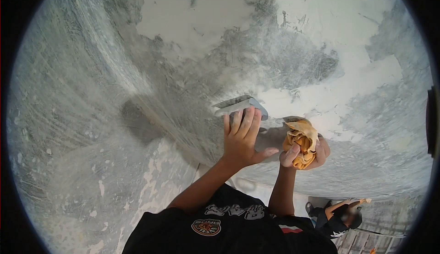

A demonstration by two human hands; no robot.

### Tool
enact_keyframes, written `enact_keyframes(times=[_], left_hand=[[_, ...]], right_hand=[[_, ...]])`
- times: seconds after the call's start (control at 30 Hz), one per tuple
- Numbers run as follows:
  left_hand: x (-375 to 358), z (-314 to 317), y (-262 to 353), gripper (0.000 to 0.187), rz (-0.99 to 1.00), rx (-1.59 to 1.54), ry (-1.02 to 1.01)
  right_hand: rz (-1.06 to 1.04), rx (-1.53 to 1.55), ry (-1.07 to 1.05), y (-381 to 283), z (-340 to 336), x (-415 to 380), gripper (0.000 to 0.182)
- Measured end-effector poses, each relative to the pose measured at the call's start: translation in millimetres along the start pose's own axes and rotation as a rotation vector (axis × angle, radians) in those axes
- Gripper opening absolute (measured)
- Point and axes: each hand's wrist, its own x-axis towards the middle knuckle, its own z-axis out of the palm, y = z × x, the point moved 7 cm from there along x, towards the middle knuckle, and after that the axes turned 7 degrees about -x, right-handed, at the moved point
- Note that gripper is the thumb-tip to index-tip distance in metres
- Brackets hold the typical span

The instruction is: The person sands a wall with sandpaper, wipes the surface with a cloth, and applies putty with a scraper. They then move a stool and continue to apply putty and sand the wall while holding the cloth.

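Observation:
My left hand (244,137) lies with straight fingers on a folded grey sheet of sandpaper (251,102), holding it against the patchy grey-and-white plastered surface (192,84); its thumb sticks out to the right, off the sheet. To the right, my right hand (323,153) is wrapped round a crumpled yellow-orange cloth (300,139), with the thumb across its front. The cloth is close to the plastered surface, and part of the fingers is hidden behind it.
The plastered surface curves around me, with pale smooth patches (197,11) and darker scuffed areas. At the lower right, another person (337,219) in dark clothes and a cap has an arm raised near the lower edge of the surface.

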Motion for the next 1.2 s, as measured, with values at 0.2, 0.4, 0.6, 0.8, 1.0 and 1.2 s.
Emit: enact_keyframes(times=[0.2,0.4,0.6,0.8,1.0,1.2], left_hand=[[48,-38,4,0.111,0.014,-0.024,0.025],[-4,-7,1,0.108,0.031,0.077,-0.029],[21,-24,0,0.104,-0.024,0.064,0.014],[46,-55,8,0.103,0.009,0.111,0.018],[-1,-16,3,0.096,-0.022,0.032,-0.009],[32,-41,3,0.092,0.053,0.078,0.014]], right_hand=[[0.003,0.004,0.042,12,-4,-14,0.050],[-0.029,-0.086,0.012,15,-4,-16,0.052],[-0.083,-0.103,0.037,-13,-1,13,0.050],[-0.083,-0.057,0.005,-14,-1,13,0.047],[-0.066,-0.095,0.003,-16,-5,20,0.046],[-0.075,-0.138,0.000,-17,-8,16,0.044]])
